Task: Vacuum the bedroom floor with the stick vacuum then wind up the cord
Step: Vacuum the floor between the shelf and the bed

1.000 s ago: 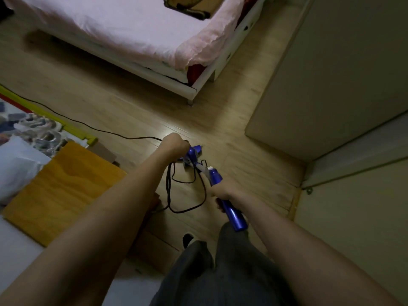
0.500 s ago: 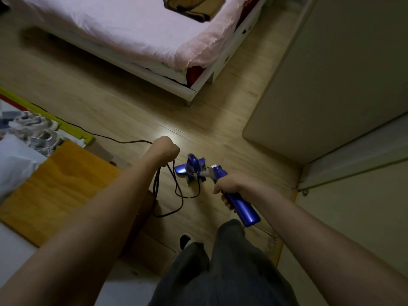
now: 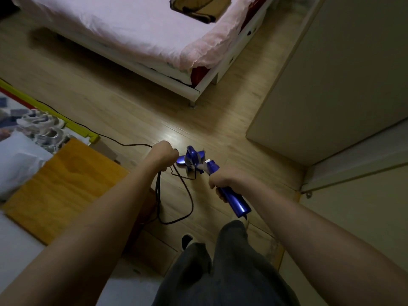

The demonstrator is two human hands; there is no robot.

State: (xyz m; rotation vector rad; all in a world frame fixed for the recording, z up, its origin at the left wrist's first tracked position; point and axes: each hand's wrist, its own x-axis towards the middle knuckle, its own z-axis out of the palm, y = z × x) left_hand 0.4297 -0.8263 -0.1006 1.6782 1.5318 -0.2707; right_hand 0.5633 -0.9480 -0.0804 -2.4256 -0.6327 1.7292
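While the head camera looks steeply down at a wooden floor point(image 3: 136, 102), the person's two bare forearms reach from the lower corners toward the middle of the frame. The right hand point(image 3: 223, 180), just right of centre, is clenched around the blue handle of the stick vacuum point(image 3: 234, 198), whose body slopes from a shiny lower end near the person's dark trousers point(image 3: 220, 272) up and left to a blue floor head point(image 3: 191, 159) resting on the boards at mid-frame. The left hand point(image 3: 164, 154), just left of that head, is closed in a fist around several strands of the black cord point(image 3: 186, 195); loops of it hang below the fist and sag toward the lower centre, while one strand runs away to the left across the floor, past a yellow strip point(image 3: 72, 127) at the left edge. An orange wooden board point(image 3: 61, 186) lies at centre left, beside a white pillow point(image 3: 15, 160) and a pair of pale shoes point(image 3: 37, 124). A bed with a pink sheet point(image 3: 132, 27) fills the upper left and top of the frame, with a folded tan item point(image 3: 198, 6) lying on it. A pale cabinet point(image 3: 342, 74) occupies the right side.
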